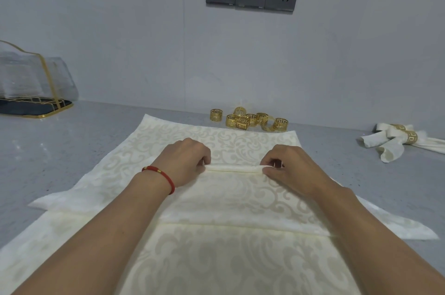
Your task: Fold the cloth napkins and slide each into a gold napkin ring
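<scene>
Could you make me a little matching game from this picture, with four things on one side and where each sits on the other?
Things:
1. loose rings
2. finished napkins
3. rack
4. bracelet

Places:
A. on the left wrist
B. far left of the counter
C. by the wall, beyond the spread napkin
D. far right of the counter

Pairs: 1-C, 2-D, 3-B, 4-A

left hand [184, 162], right hand [292, 169], both pinching
</scene>
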{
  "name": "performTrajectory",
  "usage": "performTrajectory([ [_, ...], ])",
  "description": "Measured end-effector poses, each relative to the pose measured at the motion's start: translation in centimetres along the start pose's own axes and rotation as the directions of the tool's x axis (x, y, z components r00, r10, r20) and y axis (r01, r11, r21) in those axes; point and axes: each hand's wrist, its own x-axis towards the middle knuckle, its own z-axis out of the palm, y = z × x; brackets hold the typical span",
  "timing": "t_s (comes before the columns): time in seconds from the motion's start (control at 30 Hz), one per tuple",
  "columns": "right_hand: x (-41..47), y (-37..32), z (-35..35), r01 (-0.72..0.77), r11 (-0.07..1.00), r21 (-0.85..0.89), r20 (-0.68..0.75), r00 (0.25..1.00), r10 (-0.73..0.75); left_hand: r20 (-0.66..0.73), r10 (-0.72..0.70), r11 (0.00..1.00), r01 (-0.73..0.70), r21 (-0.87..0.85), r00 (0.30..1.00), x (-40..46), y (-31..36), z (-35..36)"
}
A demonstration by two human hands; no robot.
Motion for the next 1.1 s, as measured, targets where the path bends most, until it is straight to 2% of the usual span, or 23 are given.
performTrajectory([
  [0.07,0.2,-0.3,0.1,0.001,0.999,-0.046,-0.005,1.0,-0.001,-0.025,-0.011,1.0,0.012,0.006,1.0,0.0,0.1,-0.1],
  [0.17,0.2,-0.4,-0.2,0.003,0.999,-0.049,0.059,0.998,0.0,0.012,-0.027,0.999,0.028,-0.036,1.0,-0.2,0.1,-0.1],
  [0.33,0.0,-0.1,-0.4,-0.052,0.995,0.086,0.07,0.996,0.046,-0.006,-0.055,0.996,0.054,-0.075,0.998,0.0,0.0,-0.2],
  [0.43,0.0,0.1,-0.4,-0.067,0.988,0.137,0.093,0.994,0.055,0.042,-0.058,0.996,0.061,-0.072,0.997,0.1,-0.1,0.1],
  [0.63,-0.2,0.3,-1.0,-0.089,0.991,0.098,0.179,0.981,0.071,0.028,-0.004,1.0,0.004,-0.004,1.0,0.0,-0.1,-0.1],
  [0.77,-0.2,0.1,-0.7,-0.052,0.996,0.072,0.095,0.994,0.045,-0.068,0.053,0.995,-0.046,0.091,0.996,-0.2,0.3,-0.2],
  [0.87,0.2,-0.2,-0.3,-0.009,0.996,-0.091,0.052,0.999,0.013,-0.082,0.056,0.996,-0.05,0.078,0.995,-0.1,0.1,-0.1],
  [0.93,0.3,-0.4,-0.5,0.0,0.99,-0.141,0.096,0.995,0.013,-0.006,0.05,0.998,-0.05,0.041,0.999,0.0,-0.2,-0.3],
  [1.0,0.3,-0.5,-1.0,-0.016,0.995,-0.099,0.178,0.983,0.034,0.077,0.046,0.999,-0.046,-0.001,0.996,-0.2,-0.5,-0.6],
  [1.1,0.1,-0.1,-2.2,-0.073,0.997,0.022,0.264,0.962,0.065,0.073,0.043,0.994,-0.035,-0.107,0.996,-0.3,-0.9,-0.8],
])
